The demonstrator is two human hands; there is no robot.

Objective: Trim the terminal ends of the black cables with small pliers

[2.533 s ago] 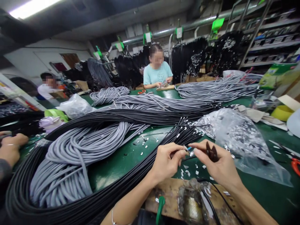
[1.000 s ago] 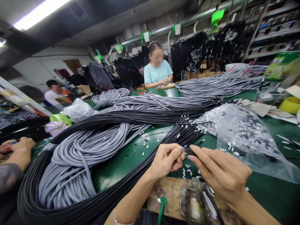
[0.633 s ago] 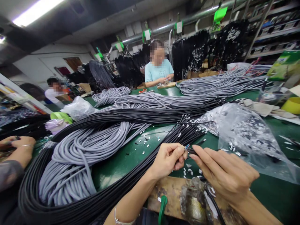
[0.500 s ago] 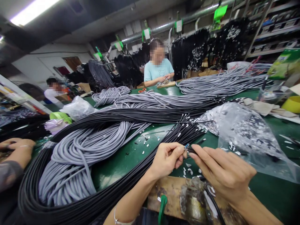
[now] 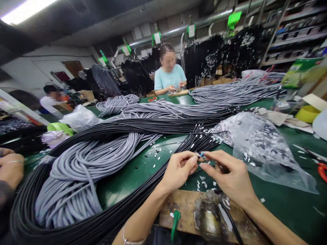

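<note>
My left hand (image 5: 180,168) pinches the stripped end of a thin black cable (image 5: 201,155), where small blue and pale wire tips show. My right hand (image 5: 228,177) meets it from the right, its fingertips closed on the same wire tips. A long bundle of black cables (image 5: 122,211) runs from the hands down to the left. Small silver pieces (image 5: 203,184) lie scattered on the green table (image 5: 130,177) beneath the hands.
A grey cable coil (image 5: 84,170) lies at left, more grey bundles (image 5: 230,93) at the back. A clear plastic bag of silver bits (image 5: 258,146) sits right. A wooden block with a metal fixture (image 5: 206,214) is near me. Another person's hand (image 5: 11,168) is far left; one person sits opposite (image 5: 168,76).
My right hand has turned and curled: earlier its fingers stretched toward the cable end with a dark tool in the palm, now the fingertips pinch the wire tips. The view shifted slightly.
</note>
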